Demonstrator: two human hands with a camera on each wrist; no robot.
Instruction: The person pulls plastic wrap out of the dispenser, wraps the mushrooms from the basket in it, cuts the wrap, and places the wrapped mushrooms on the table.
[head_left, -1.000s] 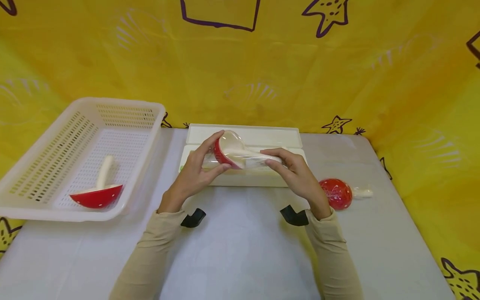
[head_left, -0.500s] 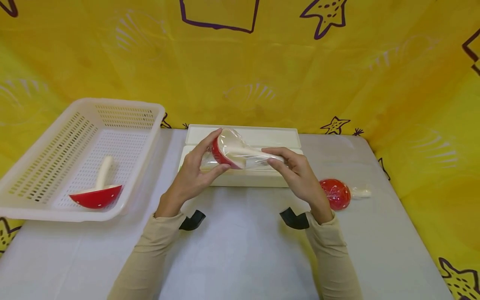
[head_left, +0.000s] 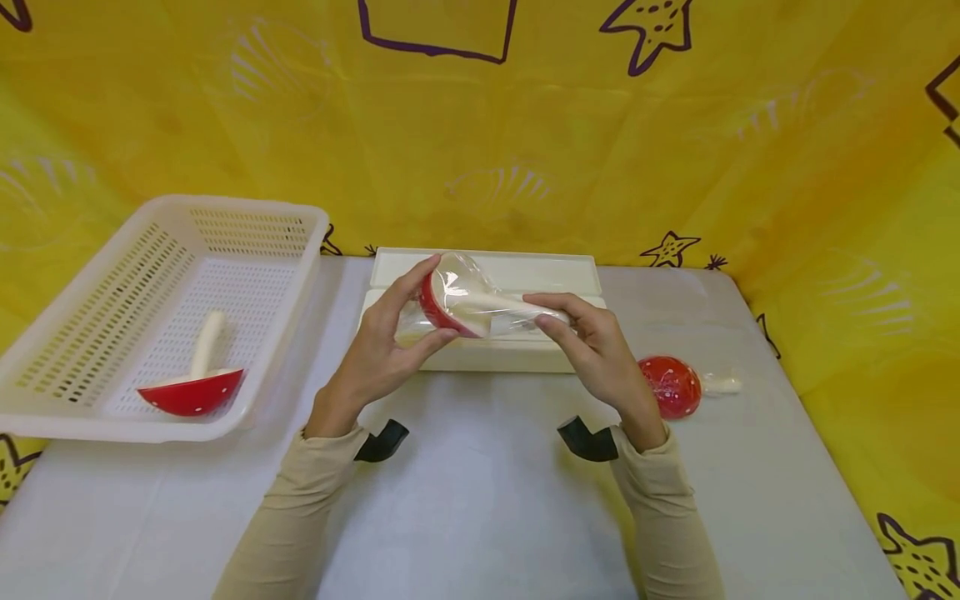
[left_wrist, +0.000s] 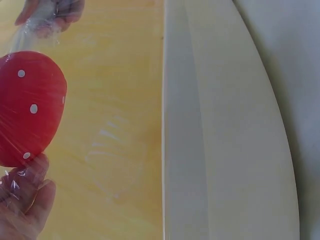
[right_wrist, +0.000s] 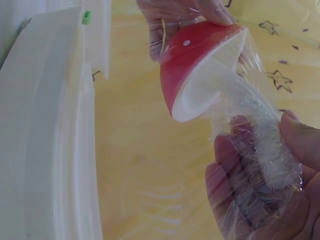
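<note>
Count three ladles, each with a red white-dotted bowl and a cream handle. The first ladle (head_left: 480, 302), wrapped in clear film (right_wrist: 265, 200), is held up between two hands and overlaps one white box (head_left: 502, 357) in the head view. The left hand (head_left: 386, 333) grasps the bowl between thumb and fingers; the right hand (head_left: 592, 342) grips the handle end through the film. The white box stands at the middle of the far edge of the table (head_left: 480, 500). One white basket (head_left: 112, 429) stands at the table's left edge. It contains the second ladle (head_left: 193, 392), positioned by the basket's near right corner. The third ladle (head_left: 672, 387), also wrapped, lies dome up toward the table's right edge.
</note>
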